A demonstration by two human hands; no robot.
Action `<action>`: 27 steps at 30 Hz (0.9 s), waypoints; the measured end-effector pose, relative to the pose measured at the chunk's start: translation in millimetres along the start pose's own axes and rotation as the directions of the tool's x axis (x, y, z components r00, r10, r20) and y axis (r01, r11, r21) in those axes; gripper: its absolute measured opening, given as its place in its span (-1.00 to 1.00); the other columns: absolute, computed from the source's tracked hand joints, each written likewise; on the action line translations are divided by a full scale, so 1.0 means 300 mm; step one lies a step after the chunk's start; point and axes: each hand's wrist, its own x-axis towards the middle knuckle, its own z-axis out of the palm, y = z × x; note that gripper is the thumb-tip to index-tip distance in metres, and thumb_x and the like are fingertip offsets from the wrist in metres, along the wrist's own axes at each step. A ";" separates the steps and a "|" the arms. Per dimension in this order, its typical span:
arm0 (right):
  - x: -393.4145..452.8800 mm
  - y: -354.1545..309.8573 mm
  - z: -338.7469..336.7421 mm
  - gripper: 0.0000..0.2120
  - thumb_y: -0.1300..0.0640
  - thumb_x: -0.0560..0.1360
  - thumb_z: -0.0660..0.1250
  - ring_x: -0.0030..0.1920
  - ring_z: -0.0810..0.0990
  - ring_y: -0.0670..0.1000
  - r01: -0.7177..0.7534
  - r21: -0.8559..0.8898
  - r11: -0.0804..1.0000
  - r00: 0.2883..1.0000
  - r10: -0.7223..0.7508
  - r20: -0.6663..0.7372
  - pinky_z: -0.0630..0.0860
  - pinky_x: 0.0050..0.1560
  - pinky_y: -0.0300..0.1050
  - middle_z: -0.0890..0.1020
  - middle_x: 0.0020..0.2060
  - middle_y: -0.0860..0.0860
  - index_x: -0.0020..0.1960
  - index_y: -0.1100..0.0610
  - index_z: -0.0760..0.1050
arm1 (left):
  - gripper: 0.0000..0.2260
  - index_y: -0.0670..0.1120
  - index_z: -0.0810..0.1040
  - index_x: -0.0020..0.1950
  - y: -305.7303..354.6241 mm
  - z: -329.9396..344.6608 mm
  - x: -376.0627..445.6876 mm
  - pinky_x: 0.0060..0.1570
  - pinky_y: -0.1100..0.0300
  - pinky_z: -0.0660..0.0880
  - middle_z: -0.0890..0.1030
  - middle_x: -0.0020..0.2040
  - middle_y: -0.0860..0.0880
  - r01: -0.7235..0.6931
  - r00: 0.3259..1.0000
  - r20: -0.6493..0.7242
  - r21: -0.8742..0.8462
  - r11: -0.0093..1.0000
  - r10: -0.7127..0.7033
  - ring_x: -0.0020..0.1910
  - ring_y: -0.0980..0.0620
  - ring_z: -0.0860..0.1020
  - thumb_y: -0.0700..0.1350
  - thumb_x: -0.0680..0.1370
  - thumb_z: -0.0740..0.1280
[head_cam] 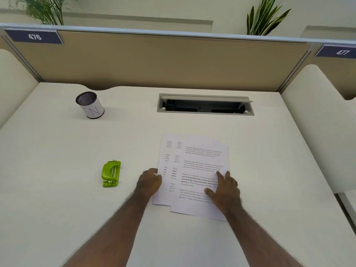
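Several printed white sheets (194, 162) lie fanned and overlapping on the cream desk (57, 189), a little right of centre. My left hand (149, 181) sits at the left edge of the sheets, its fingers curled against the edges of the lower sheets. My right hand (224, 189) lies flat on the top sheet near its right edge, fingers spread and straight. A green hole punch (111, 173) rests on the desk to the left of my left hand, apart from the papers.
A white cylindrical holder (90, 105) with a dark mesh interior stands at the back left. An open cable hatch (205, 105) is set into the desk behind the papers. A tan partition (154, 60) closes the back; cream dividers flank both sides.
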 end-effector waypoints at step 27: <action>0.105 0.046 -0.075 -0.22 0.18 0.41 0.54 0.32 0.52 0.16 0.011 0.867 0.499 0.996 -0.084 0.035 0.46 0.34 0.20 0.48 0.40 0.12 0.52 0.09 0.24 | -0.78 -0.09 0.51 0.18 0.037 -0.004 -0.007 -0.14 0.06 0.64 0.72 0.07 -0.08 0.108 0.924 0.347 -0.637 0.763 0.159 -0.03 -0.06 0.71 -0.29 0.56 0.28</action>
